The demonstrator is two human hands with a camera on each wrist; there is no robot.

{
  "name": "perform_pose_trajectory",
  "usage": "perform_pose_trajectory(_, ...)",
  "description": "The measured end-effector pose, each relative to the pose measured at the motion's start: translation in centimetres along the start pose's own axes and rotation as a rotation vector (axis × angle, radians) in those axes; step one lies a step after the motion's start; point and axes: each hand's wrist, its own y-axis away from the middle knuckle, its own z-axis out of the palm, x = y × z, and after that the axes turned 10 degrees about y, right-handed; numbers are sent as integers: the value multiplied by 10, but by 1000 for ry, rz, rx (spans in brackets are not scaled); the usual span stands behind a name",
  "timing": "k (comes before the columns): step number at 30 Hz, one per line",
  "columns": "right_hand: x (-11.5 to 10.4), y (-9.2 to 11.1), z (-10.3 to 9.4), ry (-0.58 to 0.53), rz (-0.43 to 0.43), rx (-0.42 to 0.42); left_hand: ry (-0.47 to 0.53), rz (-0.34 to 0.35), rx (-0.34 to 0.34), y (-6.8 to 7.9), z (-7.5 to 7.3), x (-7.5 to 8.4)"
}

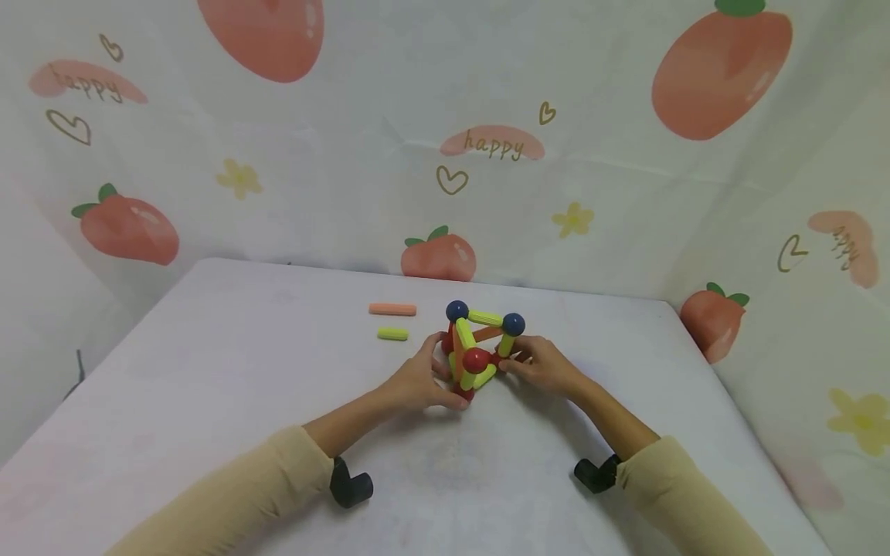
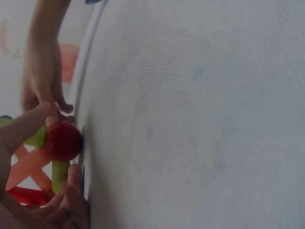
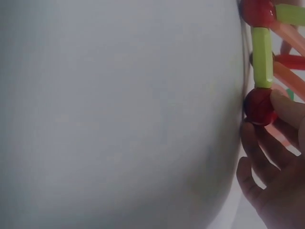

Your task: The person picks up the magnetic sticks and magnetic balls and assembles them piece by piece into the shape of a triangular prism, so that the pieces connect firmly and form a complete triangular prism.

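Observation:
A frame of magnetic rods and balls (image 1: 476, 361) stands on the table, with blue balls at its top back corners and red balls elsewhere. Yellow-green, orange and red rods join them. My left hand (image 1: 417, 380) grips its left side, the thumb by the lowest front red ball. In the left wrist view, the fingers of that hand lie around a red ball (image 2: 64, 141) and a yellow-green rod (image 2: 60, 174). My right hand (image 1: 545, 367) pinches the lower right corner. Seen from the right wrist, its thumb and fingers hold a red ball (image 3: 260, 106) below a yellow-green rod (image 3: 262, 57).
Behind my left hand lie a loose orange rod (image 1: 392, 309) and a shorter yellow-green rod (image 1: 392, 333). A white table (image 1: 278, 340) carries everything. A fruit-printed cloth (image 1: 348, 177) hangs behind it. Black wrist mounts (image 1: 351, 486) stick out beside both sleeves.

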Motion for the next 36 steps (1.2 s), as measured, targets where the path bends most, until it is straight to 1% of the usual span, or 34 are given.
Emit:
perform_pose_trajectory(2,1,3,1,13,-8,18,-47,46,13,-2,3,-2)
perform_pose_trajectory(4,2,5,1,30,-13,34,-68,74,19,-4,4,-3)
perform_pose_trajectory(8,3,12,2,38,3,37,-65,80,28,-9,1,-3)
perform_pose_trajectory(11,4,14,1,7,10,19,-49,76,49,-13,-4,-2)
perform_pose_trajectory(15,7,15,0,-55,5,-3,-25,110,88,-18,-10,-3)
perform_pose_trajectory(19,8,16,-1,-100,9,-4,-18,148,120,-23,-14,-4)
perform_pose_trajectory(24,9,15,2,-121,14,2,-25,171,120,-26,-18,-6)
perform_pose_trajectory(28,9,15,3,-133,14,-1,-15,168,95,-25,-22,-5)
perform_pose_trajectory(30,8,15,4,-144,16,3,-10,178,79,-24,-26,-4)
perform_pose_trajectory(32,7,16,4,-151,21,7,-14,190,78,-23,-32,-3)
perform_pose_trajectory(34,6,16,4,-158,27,9,-30,221,99,-24,-41,-2)
perform_pose_trajectory(36,7,16,4,-150,28,4,-34,249,145,-27,-52,-2)
